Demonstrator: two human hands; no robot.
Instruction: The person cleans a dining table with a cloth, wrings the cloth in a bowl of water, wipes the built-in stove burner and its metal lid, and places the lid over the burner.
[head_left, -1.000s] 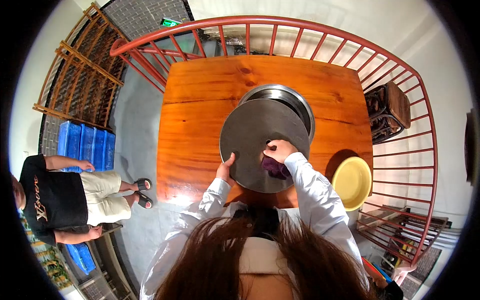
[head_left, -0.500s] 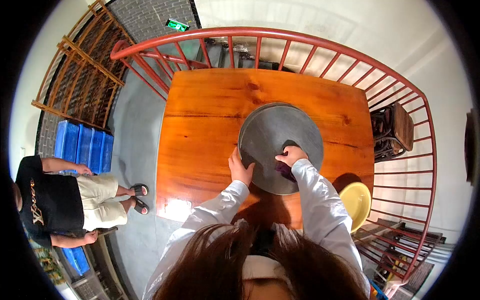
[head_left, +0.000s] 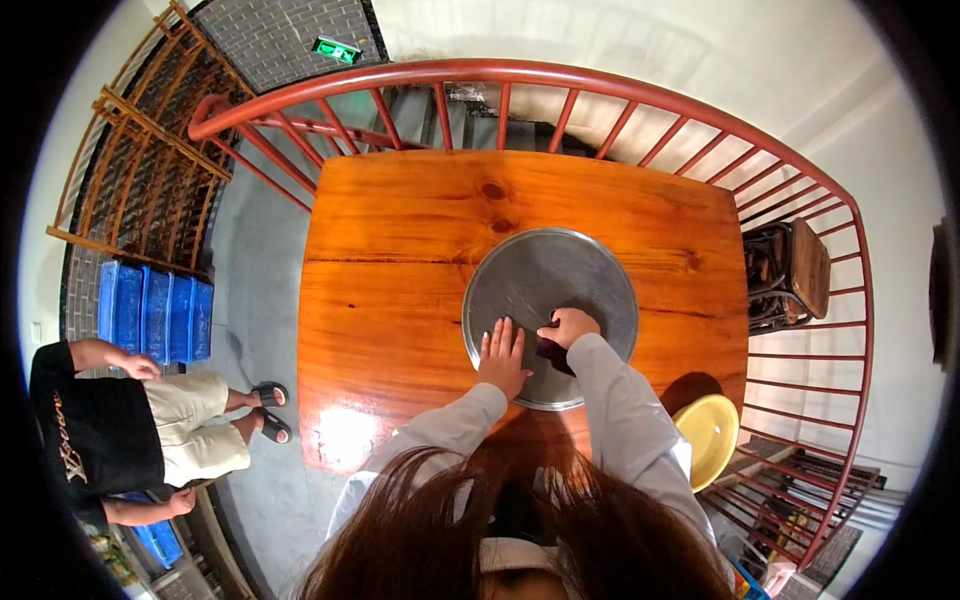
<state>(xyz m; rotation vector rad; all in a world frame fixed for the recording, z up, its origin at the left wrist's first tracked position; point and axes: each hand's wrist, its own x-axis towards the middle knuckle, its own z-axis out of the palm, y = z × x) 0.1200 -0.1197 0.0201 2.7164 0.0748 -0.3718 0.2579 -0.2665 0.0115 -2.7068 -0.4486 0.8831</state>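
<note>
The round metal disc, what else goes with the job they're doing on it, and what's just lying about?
Part of the job:
- round metal disc, with the left hand spread on it
- dark purple cloth, in the right hand

Probably just about:
- yellow basin, untouched, though it might be for the job
- blue crates
- wooden-seated stool

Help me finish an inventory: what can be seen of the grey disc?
The disc is round, dull grey, seemingly metal, with faint pale marks and a brighter edge. It looks about level over the table; what lies directly beneath is hidden. The left hand rests on its near left part; the right hand holds a dark cloth against it.
</note>
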